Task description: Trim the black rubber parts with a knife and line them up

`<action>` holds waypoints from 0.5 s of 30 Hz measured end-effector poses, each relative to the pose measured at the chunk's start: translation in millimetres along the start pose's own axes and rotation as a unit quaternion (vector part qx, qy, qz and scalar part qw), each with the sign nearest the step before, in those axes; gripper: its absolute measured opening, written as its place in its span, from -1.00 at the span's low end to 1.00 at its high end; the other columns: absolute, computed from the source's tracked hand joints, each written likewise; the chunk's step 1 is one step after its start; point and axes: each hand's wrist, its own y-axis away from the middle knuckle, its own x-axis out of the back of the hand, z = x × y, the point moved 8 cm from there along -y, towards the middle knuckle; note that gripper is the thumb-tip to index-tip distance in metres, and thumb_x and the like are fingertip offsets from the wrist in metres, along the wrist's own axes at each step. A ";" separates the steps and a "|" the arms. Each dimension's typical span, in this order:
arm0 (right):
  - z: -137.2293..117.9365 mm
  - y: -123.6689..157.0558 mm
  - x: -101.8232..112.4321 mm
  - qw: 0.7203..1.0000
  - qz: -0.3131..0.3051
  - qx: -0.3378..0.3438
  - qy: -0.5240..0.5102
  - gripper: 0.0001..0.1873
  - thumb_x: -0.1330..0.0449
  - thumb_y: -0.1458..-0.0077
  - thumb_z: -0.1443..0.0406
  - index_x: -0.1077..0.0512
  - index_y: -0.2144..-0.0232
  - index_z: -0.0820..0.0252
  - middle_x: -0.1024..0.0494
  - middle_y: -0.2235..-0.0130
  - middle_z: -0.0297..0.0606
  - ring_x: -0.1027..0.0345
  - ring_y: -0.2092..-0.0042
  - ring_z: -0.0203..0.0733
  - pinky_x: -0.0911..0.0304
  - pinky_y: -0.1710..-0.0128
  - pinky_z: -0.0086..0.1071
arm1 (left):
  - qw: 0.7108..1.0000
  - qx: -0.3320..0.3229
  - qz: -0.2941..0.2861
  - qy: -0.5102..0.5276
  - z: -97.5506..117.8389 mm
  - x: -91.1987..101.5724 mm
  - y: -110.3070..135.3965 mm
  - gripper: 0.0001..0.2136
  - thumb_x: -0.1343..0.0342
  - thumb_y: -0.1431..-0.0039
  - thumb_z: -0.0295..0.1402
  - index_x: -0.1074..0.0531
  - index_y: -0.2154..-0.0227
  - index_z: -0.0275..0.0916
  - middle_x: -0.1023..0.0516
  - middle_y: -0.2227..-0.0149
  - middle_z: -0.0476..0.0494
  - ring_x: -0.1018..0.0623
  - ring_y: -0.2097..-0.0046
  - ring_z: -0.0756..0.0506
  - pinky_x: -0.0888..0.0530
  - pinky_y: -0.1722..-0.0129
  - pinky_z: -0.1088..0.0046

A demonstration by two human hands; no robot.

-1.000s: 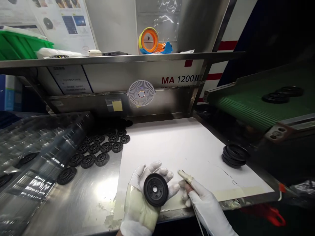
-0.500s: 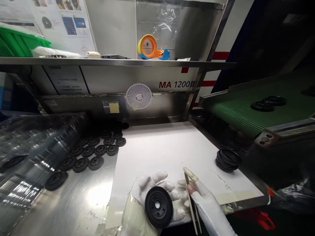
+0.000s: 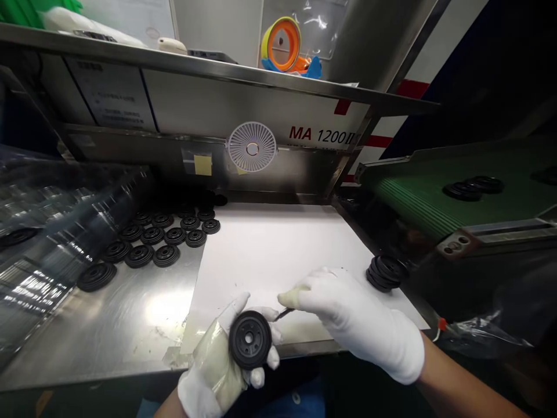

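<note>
Black disc (image 3: 250, 350) sits clasped in your left hand (image 3: 221, 357) at the white sheet (image 3: 270, 249)'s near edge; your right hand (image 3: 337, 302) pinches a dark tool (image 3: 285, 313) beside it, so it seems unfinished. Discs (image 3: 166, 255) left of the sheet and the stack (image 3: 384, 274) at its right may be done or waiting.

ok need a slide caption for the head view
Gloved left hand holding a black disc, right hand with a thin tool beside it, more discs on the bench

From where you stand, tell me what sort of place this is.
Probably a factory workstation: a green conveyor belt stands at one side, many black round parts lie grouped on a metal bench, and the gloved left hand holds a similar disc.
</note>
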 end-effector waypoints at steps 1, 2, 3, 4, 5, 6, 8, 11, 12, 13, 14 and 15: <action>-10.4 -7.4 -2.4 0.998 -0.032 0.037 0.028 -0.75 -0.11 -0.13 0.34 -0.51 0.19 -0.02 -0.52 0.43 -0.40 -0.32 0.38 -0.27 -0.13 0.28 -0.39 | 1.000 0.004 0.001 -0.009 -1.7 -0.8 1.4 -0.53 0.05 -0.13 -0.01 -0.40 0.22 -0.38 -0.49 0.42 -0.28 -0.50 0.51 -0.11 -0.29 0.74 0.56; -18.0 -13.6 -5.3 0.995 -0.057 0.063 0.051 -0.75 -0.10 -0.13 0.36 -0.51 0.19 0.00 -0.50 0.44 -0.40 -0.30 0.39 -0.27 -0.10 0.29 -0.39 | 1.000 0.007 0.001 -0.016 -3.0 -1.9 2.8 -0.54 0.06 -0.13 0.00 -0.40 0.24 -0.38 -0.49 0.44 -0.27 -0.49 0.55 -0.10 -0.27 0.76 0.57; -22.4 -19.1 -6.5 0.993 -0.065 0.072 0.074 -0.75 -0.09 -0.13 0.37 -0.51 0.21 0.02 -0.49 0.46 -0.39 -0.28 0.41 -0.26 -0.08 0.30 -0.38 | 1.000 0.011 -0.003 -0.022 -4.0 -3.6 4.3 -0.54 0.07 -0.14 0.00 -0.40 0.27 -0.37 -0.48 0.45 -0.27 -0.48 0.57 -0.09 -0.26 0.77 0.57; -25.9 -23.4 -8.9 0.989 -0.074 0.082 0.094 -0.75 -0.07 -0.13 0.38 -0.51 0.23 0.04 -0.49 0.46 -0.38 -0.28 0.41 -0.25 -0.07 0.31 -0.37 | 1.000 0.014 -0.009 -0.026 -4.7 -5.8 5.9 -0.55 0.09 -0.14 0.00 -0.40 0.30 -0.36 -0.48 0.45 -0.27 -0.48 0.58 -0.08 -0.25 0.78 0.58; -29.0 -26.7 -11.7 0.986 -0.083 0.092 0.113 -0.75 -0.06 -0.13 0.39 -0.51 0.26 0.06 -0.49 0.46 -0.37 -0.28 0.41 -0.24 -0.05 0.32 -0.36 | 0.999 0.015 -0.017 -0.028 -4.9 -8.0 7.4 -0.55 0.11 -0.15 0.00 -0.40 0.33 -0.36 -0.48 0.45 -0.27 -0.47 0.58 -0.07 -0.24 0.78 0.58; -31.3 -29.1 -14.5 0.982 -0.090 0.099 0.132 -0.74 -0.04 -0.13 0.40 -0.51 0.27 0.08 -0.49 0.47 -0.35 -0.27 0.42 -0.23 -0.04 0.33 -0.36 | 0.999 0.015 -0.024 -0.030 -4.5 -10.1 8.8 -0.54 0.12 -0.16 0.00 -0.40 0.36 -0.36 -0.48 0.44 -0.27 -0.47 0.59 -0.06 -0.23 0.78 0.59; -32.7 -31.7 -19.1 0.977 -0.100 0.103 0.158 -0.73 -0.03 -0.12 0.41 -0.51 0.28 0.09 -0.49 0.47 -0.34 -0.28 0.42 -0.21 -0.04 0.33 -0.35 | 0.999 0.015 -0.033 -0.033 -4.1 -12.6 10.9 -0.54 0.14 -0.17 -0.01 -0.40 0.39 -0.36 -0.47 0.44 -0.26 -0.47 0.59 -0.06 -0.22 0.79 0.60; -29.2 -30.0 -21.0 0.981 -0.114 0.086 0.133 -0.78 -0.08 -0.08 0.40 -0.52 0.35 0.09 -0.49 0.49 -0.35 -0.29 0.43 -0.21 -0.05 0.34 -0.36 | 0.998 0.031 -0.030 -0.035 -7.8 -11.7 11.1 -0.55 0.13 -0.16 -0.02 -0.40 0.39 -0.37 -0.47 0.45 -0.26 -0.47 0.59 -0.06 -0.23 0.80 0.60; -27.5 -28.1 -20.5 0.984 -0.117 0.079 0.110 -0.80 -0.10 -0.05 0.40 -0.52 0.37 0.09 -0.49 0.49 -0.36 -0.30 0.43 -0.21 -0.07 0.32 -0.36 | 0.998 0.041 -0.026 -0.034 -10.3 -10.4 10.4 -0.54 0.13 -0.16 -0.02 -0.41 0.39 -0.38 -0.47 0.45 -0.26 -0.48 0.59 -0.06 -0.23 0.80 0.59; -25.9 -25.9 -19.7 0.986 -0.122 0.075 0.084 -0.81 -0.13 -0.02 0.40 -0.52 0.38 0.08 -0.50 0.48 -0.38 -0.31 0.42 -0.21 -0.08 0.31 -0.36 | 0.998 0.050 -0.022 -0.032 -12.5 -8.9 9.5 -0.54 0.13 -0.16 -0.01 -0.41 0.38 -0.38 -0.47 0.45 -0.26 -0.48 0.60 -0.07 -0.23 0.81 0.59; -24.2 -23.5 -18.8 0.987 -0.127 0.073 0.063 -0.79 -0.14 0.01 0.41 -0.53 0.38 0.05 -0.51 0.47 -0.39 -0.32 0.41 -0.21 -0.08 0.29 -0.36 | 0.998 0.054 -0.019 -0.029 -13.8 -7.6 8.4 -0.54 0.12 -0.15 -0.01 -0.41 0.39 -0.39 -0.47 0.46 -0.27 -0.48 0.60 -0.07 -0.23 0.81 0.59; -22.8 -21.3 -18.1 0.987 -0.133 0.072 0.048 -0.76 -0.14 0.03 0.44 -0.53 0.37 0.03 -0.52 0.46 -0.41 -0.33 0.39 -0.21 -0.09 0.27 -0.37 | 0.998 0.054 -0.017 -0.026 -14.3 -6.4 7.3 -0.54 0.12 -0.16 -0.02 -0.41 0.40 -0.39 -0.47 0.46 -0.27 -0.48 0.60 -0.07 -0.22 0.82 0.59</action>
